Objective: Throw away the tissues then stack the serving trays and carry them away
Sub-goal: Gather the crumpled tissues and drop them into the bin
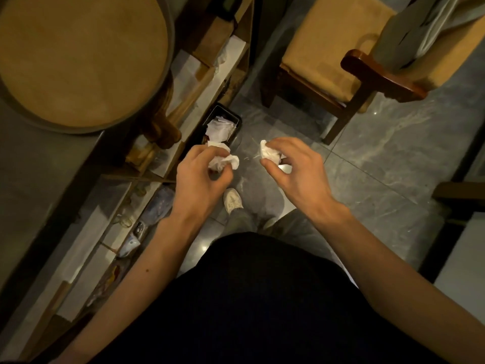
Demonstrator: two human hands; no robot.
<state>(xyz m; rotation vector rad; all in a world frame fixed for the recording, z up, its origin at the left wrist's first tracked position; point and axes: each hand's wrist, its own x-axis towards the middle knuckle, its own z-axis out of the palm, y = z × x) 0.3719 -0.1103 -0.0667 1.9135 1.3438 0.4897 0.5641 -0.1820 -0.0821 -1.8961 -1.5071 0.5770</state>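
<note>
My left hand (pixel 200 174) is closed around a crumpled white tissue (pixel 228 161), held just in front of a small black waste bin (pixel 237 122) on the floor. The bin holds several white tissues (pixel 219 128). My right hand (pixel 294 166) grips a second crumpled tissue (pixel 269 153), to the right of the bin and above the grey floor. A round brown serving tray (pixel 78 61) with a grey rim lies on the counter at the upper left.
A low shelf unit (pixel 147 185) with glasses and clutter runs along the left under the grey counter (pixel 34 174). A wooden chair with a tan cushion (pixel 328 48) stands at the upper right. My white shoe (pixel 232 199) is on the marble floor below my hands.
</note>
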